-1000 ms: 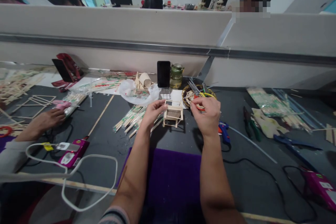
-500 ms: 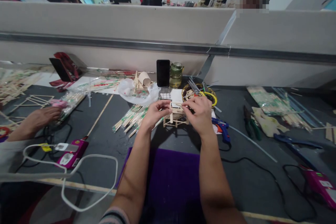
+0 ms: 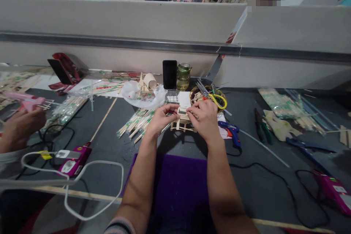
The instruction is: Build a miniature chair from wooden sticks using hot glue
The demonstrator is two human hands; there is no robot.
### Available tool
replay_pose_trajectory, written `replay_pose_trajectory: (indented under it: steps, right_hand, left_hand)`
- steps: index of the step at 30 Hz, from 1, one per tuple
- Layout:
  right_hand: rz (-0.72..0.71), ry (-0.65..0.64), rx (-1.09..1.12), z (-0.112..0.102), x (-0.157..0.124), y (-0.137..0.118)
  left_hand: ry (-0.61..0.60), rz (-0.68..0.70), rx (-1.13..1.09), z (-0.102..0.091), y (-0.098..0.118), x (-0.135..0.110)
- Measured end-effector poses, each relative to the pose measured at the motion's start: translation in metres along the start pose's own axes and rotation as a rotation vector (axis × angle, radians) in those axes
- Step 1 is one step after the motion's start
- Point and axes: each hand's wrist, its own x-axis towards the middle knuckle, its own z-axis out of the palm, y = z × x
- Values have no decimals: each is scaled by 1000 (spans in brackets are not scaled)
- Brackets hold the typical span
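A small frame model (image 3: 183,127), built of thin wooden sticks, is held up just above the dark table. My left hand (image 3: 164,117) pinches its left upper part between thumb and fingers. From the other side, my right hand (image 3: 204,117) has its fingertips closed on a thin stick at the model's top, and the fingers hide most of that stick. Behind my right hand lie yellow-handled scissors (image 3: 219,101) on a basket (image 3: 195,93). A blue glue gun (image 3: 232,134) rests right of the model.
Bagged sticks (image 3: 137,124) and a plastic bag (image 3: 127,93) lie left of the model. A phone (image 3: 170,75) stands beside a green jar (image 3: 183,76). Pliers (image 3: 263,126) and a blue cutter (image 3: 307,150) lie right. At far left, another person's hand (image 3: 24,126) holds a pink glue gun (image 3: 26,100).
My right fingers have moved slightly left and closer in at the model's top, covering more of the stick. At the left, the other person's hand has lifted the pink glue gun.
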Motion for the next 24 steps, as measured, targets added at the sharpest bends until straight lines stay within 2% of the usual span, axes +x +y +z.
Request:
replay_pose_trajectory:
  steps: [6, 24]
  right_hand:
    - [8, -60, -19, -1, 0, 0]
    - [9, -53, -13, 0, -1, 2]
  left_hand:
    - [-37, 5, 66, -1, 1, -1]
    - [-45, -1, 67, 0, 2, -1]
